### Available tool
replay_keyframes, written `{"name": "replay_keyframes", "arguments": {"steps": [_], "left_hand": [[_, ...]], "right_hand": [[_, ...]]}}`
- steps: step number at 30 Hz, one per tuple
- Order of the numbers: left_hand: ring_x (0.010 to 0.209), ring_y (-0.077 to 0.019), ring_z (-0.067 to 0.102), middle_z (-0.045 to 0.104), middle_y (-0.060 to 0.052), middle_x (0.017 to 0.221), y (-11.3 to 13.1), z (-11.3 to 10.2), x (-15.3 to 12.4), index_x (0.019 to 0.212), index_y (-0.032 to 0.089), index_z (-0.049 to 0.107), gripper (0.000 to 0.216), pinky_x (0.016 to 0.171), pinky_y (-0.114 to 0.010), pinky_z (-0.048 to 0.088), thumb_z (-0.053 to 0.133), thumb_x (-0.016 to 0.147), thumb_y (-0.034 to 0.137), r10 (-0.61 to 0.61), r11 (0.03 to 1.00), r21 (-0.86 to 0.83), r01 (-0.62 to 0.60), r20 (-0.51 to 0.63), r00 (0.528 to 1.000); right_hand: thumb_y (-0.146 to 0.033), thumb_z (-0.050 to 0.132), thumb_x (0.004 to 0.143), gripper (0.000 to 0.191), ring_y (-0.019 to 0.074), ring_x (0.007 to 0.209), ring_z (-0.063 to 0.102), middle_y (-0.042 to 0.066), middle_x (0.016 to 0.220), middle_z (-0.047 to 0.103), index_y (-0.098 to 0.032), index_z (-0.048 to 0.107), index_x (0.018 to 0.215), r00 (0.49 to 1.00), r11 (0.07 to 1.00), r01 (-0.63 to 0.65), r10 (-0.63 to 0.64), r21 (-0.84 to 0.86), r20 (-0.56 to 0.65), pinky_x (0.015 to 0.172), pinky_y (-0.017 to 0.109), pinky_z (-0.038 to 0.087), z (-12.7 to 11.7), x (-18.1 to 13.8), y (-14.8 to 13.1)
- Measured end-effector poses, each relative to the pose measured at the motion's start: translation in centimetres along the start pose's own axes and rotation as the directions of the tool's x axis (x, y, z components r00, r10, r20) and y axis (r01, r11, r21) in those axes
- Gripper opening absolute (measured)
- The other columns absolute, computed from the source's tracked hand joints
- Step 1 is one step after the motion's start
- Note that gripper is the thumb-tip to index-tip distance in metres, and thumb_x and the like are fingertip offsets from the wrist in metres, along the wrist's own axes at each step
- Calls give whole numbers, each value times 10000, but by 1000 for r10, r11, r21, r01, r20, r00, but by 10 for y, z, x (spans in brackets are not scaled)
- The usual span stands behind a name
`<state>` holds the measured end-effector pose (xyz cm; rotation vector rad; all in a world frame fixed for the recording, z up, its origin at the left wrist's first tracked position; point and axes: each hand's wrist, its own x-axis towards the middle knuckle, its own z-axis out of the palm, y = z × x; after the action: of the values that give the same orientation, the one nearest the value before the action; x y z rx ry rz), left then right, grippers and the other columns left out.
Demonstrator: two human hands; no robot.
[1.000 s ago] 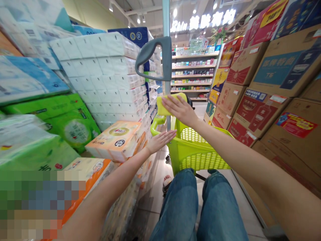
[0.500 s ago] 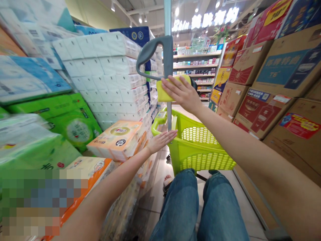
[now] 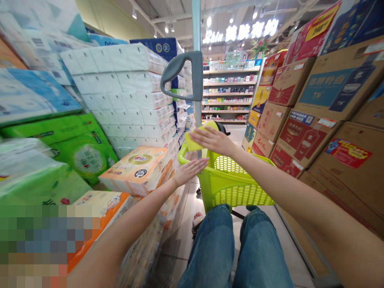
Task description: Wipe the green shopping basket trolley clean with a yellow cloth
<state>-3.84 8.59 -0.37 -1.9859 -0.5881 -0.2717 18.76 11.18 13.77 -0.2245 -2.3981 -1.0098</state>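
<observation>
The right hand [image 3: 214, 140], fingers slightly spread, lies over the yellow cloth [image 3: 191, 142] by the pole [image 3: 197, 36], above the left end of the cart [image 3: 237, 192]; the left hand [image 3: 190, 171], fingers straight and together, is at its rim. Even palm pressure should serve well.

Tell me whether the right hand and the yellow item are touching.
Touching: the head view shows the right hand's fingers lying across the yellow item.

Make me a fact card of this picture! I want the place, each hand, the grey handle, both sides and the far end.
Place: store aisle
Left hand: flat, fingers straight, at the green cart's corner
Right hand: fingers over a yellow cloth
Grey handle: above both hands
Left side: stacked white packs
Right side: stacked cardboard boxes
Far end: shelves
</observation>
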Motion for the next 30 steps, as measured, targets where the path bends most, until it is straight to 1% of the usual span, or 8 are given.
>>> {"name": "replay_keyframes", "arguments": {"steps": [3, 6, 11, 14, 17, 21, 26, 30], "left_hand": [[1500, -110, 269, 266, -56, 1641, 0, -4, 1, 1546, 142, 305, 647, 1193, -262, 309, 376, 916, 16, -5, 999, 40, 6, -16, 1000], [1499, -104, 268, 263, -48, 1642, -1, -8, 2, 1549, 142, 296, 649, 1191, -252, 314, 377, 917, 17, -2, 999, 51, 2, -9, 1000], [1479, -121, 322, 316, -40, 1622, -1, -7, 2, 1514, 135, 373, 586, 1190, -266, 320, 365, 940, 17, 7, 999, 34, -7, -21, 1000], [1404, -125, 449, 436, -55, 1562, 0, 1, -1, 1503, 167, 402, 579, 1149, -277, 383, 369, 944, 21, 20, 999, -36, -17, 72, 997], [1332, -129, 535, 504, -55, 1514, 0, 5, -3, 1503, 209, 410, 585, 1088, -275, 444, 374, 947, 29, 24, 998, -69, -15, 127, 992], [1458, -129, 367, 352, -63, 1605, -1, -2, 0, 1522, 151, 363, 598, 1154, -270, 367, 374, 938, 19, 12, 1000, -17, -12, 37, 999], [1501, -117, 267, 228, -46, 1652, -2, -10, 3, 1524, 135, 353, 609, 1190, -257, 302, 361, 929, 9, -2, 999, 36, 3, -26, 1000], [1500, -118, 272, 261, -54, 1644, -1, -7, 2, 1526, 134, 348, 618, 1198, -264, 292, 363, 922, 4, 0, 1000, 15, 0, -25, 1000]], "right_hand": [[-55, 320, 987, 697, 164, 1511, 235, -24, 1620, 326, -303, 91, 1597, 984, 988, -154, 152, -23, -89, 1272, 446, 205, -26, 36, 36], [-51, 291, 992, 684, 171, 1517, 210, -35, 1626, 316, -313, 103, 1594, 970, 979, -203, 197, -27, -141, 1274, 466, 183, -32, 51, 46], [-64, 343, 986, 673, 168, 1512, 240, 17, 1597, 376, -265, 140, 1596, 978, 983, -182, 182, 6, -99, 1263, 439, 231, -1, 13, 1], [-84, 418, 970, 685, 148, 1466, 359, 21, 1551, 451, -254, 182, 1590, 997, 996, -68, 70, 60, -42, 1228, 376, 317, 22, -21, -33], [-84, 444, 962, 677, 135, 1427, 426, 18, 1532, 479, -243, 220, 1580, 999, 997, 33, -33, 76, -2, 1194, 335, 369, 27, -37, -43], [-66, 418, 967, 712, 120, 1461, 359, -9, 1561, 434, -276, 147, 1591, 999, 997, 46, -46, 63, 2, 1228, 350, 317, 4, -11, -8], [-58, 300, 988, 689, 162, 1515, 204, -40, 1628, 303, -318, 97, 1594, 977, 982, -187, 188, 16, -104, 1274, 462, 174, -30, 39, 43], [-66, 301, 994, 684, 174, 1516, 189, -21, 1625, 307, -307, 84, 1596, 965, 974, -221, 226, 49, -133, 1273, 473, 170, -15, 29, 25]]}}
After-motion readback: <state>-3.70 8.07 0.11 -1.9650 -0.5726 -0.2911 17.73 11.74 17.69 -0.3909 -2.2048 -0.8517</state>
